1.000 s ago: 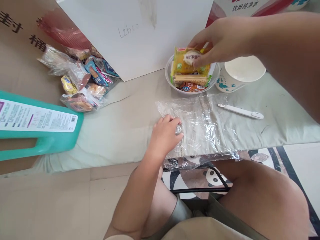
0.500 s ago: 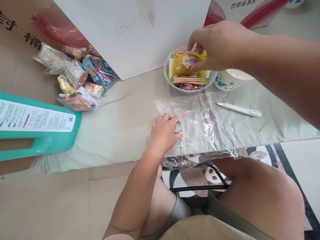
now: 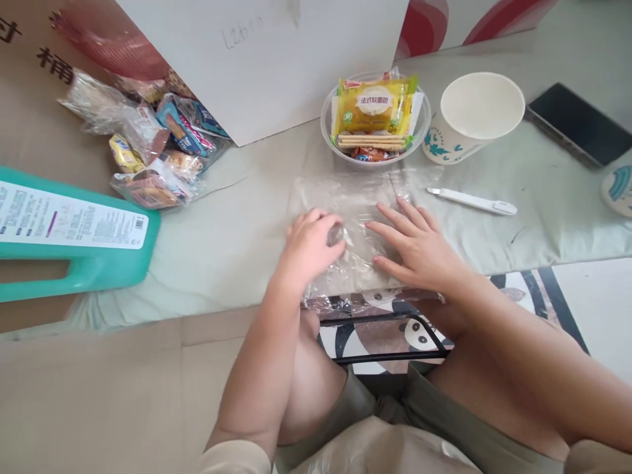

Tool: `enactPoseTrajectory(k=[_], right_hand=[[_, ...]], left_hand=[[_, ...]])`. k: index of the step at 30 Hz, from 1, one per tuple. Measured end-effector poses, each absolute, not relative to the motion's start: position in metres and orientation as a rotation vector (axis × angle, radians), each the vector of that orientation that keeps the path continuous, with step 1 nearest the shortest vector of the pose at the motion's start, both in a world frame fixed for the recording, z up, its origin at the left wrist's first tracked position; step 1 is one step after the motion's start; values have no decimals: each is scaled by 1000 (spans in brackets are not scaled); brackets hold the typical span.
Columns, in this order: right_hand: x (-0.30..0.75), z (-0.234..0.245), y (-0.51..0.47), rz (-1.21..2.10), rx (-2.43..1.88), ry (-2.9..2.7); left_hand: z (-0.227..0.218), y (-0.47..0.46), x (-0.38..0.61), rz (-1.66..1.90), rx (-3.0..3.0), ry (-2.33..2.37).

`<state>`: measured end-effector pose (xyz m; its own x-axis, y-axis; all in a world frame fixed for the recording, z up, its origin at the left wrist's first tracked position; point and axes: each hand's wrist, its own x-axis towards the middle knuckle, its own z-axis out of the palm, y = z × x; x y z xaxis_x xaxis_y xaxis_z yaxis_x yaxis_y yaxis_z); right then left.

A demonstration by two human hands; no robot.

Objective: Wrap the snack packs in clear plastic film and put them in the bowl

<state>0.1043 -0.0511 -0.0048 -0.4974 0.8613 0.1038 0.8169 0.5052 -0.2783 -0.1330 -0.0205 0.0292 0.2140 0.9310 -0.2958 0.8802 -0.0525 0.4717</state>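
Observation:
A clear plastic sheet (image 3: 355, 257) lies wrinkled over the front edge of the cloth-covered table. My left hand (image 3: 311, 243) is curled on its left part, with crumpled film showing between thumb and forefinger. On the right part of the film my right hand (image 3: 415, 247) lies with fingers spread, holding nothing. Just beyond the film, a clear plastic bowl (image 3: 326, 131) contains a yellow bread packet (image 3: 372, 108), thin biscuit sticks (image 3: 372, 141) and a small red-brown packet (image 3: 370, 155).
A white cutter knife (image 3: 474, 201) lies right of the film. Behind it stand a paper cup (image 3: 476, 112) and a black phone (image 3: 580, 125). To the left are a bag of snacks (image 3: 153, 148) and a green jug (image 3: 128, 270). Cardboard boxes (image 3: 276, 66) line the back.
My right hand has come down from the yellow packet in the bowl onto the plastic film, fingers spread. My left hand stays on the film. The cup and phone have come into view.

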Motion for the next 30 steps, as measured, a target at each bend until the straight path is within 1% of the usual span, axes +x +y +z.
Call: enactPoseTrajectory(k=[3, 7, 9, 11, 13, 18, 21, 23, 26, 30], right_hand=[[102, -24, -50, 267, -1526, -2562], [108, -24, -49, 301, -1557, -2544], [110, -23, -50, 322, -1559, -2535], [113, -24, -51, 324, -1563, -2533], [116, -24, -51, 314, -1567, -2536], [127, -18, -57, 303, -1557, -2529], [132, -13, -57, 247, -1524, -2452], [135, -11, -53, 265, -1502, -2338], [141, -13, -42, 333, -1578, -2006], [149, -23, -26, 380, -1756, -1469]], left_hand=[[29, -18, -151, 106, 1831, 1816], [27, -15, -181, 134, 1747, 1958], [25, -15, -192, 168, 1700, 2100], [24, -15, -194, 224, 1654, 2244], [21, -15, -188, 319, 1641, 2285], [6, -7, -158, 615, 1660, 1966], [-6, 2, -147, 935, 1482, 1746], [-10, 6, -147, 1080, 1299, 1604], [-6, 6, -150, 1082, 1110, 1436], [4, 5, -148, 1066, 948, 1401]])
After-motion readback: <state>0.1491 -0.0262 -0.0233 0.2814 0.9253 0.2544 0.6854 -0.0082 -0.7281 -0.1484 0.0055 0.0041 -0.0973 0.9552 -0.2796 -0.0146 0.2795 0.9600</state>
